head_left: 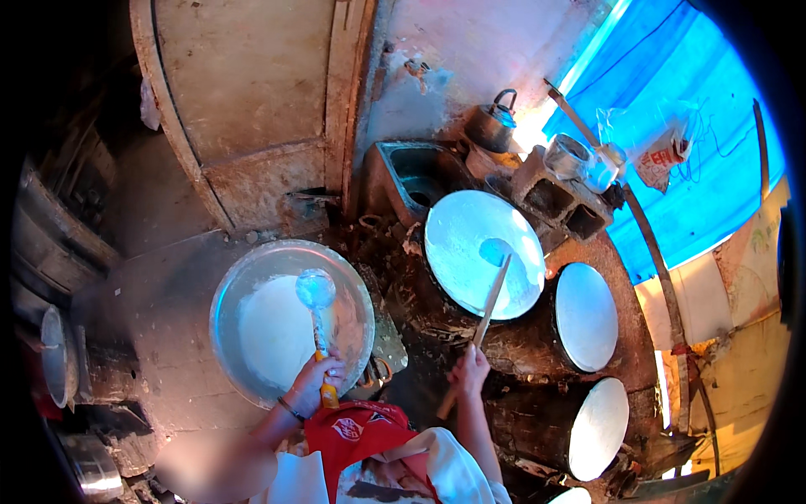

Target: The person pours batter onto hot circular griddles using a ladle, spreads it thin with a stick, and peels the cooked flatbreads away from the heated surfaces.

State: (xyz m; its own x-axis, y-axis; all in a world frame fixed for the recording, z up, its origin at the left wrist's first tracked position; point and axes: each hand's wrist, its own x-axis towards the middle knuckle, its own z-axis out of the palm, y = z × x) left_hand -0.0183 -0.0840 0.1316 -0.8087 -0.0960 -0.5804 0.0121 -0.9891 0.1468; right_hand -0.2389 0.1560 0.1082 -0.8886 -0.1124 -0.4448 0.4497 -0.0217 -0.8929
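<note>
My left hand (pixel 319 380) is closed around the yellow handle of a ladle (pixel 316 291). The ladle's round bowl is over a wide metal basin (pixel 358 336), which holds white liquid batter (pixel 273 329). Further right, my right hand (pixel 470 370) grips a long wooden stick (pixel 492 304) near its lower part. The stick's far end reaches over a large round griddle (pixel 457 225) with a pale, bright surface. Near that end is a bluish patch (pixel 495 250) on the pale surface; I cannot tell whether the stick touches it.
More pale round griddles (pixel 586 317) (pixel 599 428) stand along the sooty stove at right. Behind are a stone sink (pixel 395 168), a kettle (pixel 490 128), concrete blocks (pixel 550 197) and a metal pot (pixel 567 157). A wooden door (pixel 243 76) and blue sheeting (pixel 672 84) border the place.
</note>
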